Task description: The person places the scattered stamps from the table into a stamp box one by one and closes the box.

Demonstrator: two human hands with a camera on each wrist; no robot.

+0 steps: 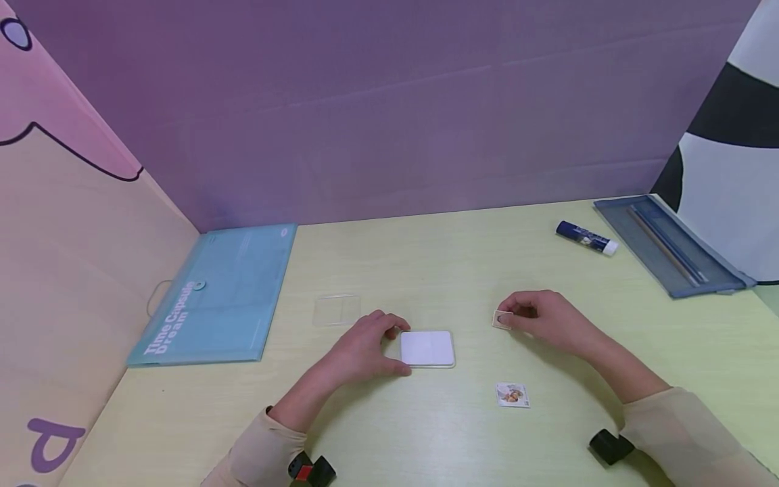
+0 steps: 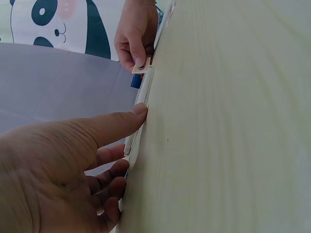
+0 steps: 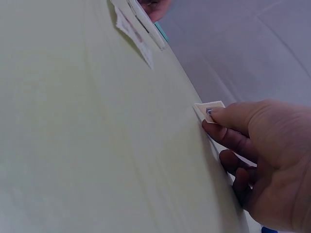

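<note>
A purple backdrop (image 1: 389,115) stood along the far edge of the table (image 1: 395,433), whose pale top carried everything else. At the table's far left corner lay a light blue folder (image 1: 237,297) printed "Time Capsule Dream". At the far right corner lay a blue-grey mesh pouch (image 1: 681,231) with two long, thin sticks inside.

The left hand (image 1: 368,346) was clamped on a flat, white-topped case (image 1: 427,349), thumb at its near left corner and a fingertip at its far left corner; the case lay near the middle of the table. The right hand (image 1: 548,318), farther toward the right edge, had thumb and fingers pressed together on a tiny pale card.

Beyond the left hand, toward the folder, lay a clear rectangular piece (image 1: 337,310). A dark blue tube (image 1: 581,237) with a white end lay near the pouch. A small picture card (image 1: 512,395) lay closer to the table's near edge than the case. Smallest was the tiny pale card (image 1: 498,319), marked with a dark spot.
</note>
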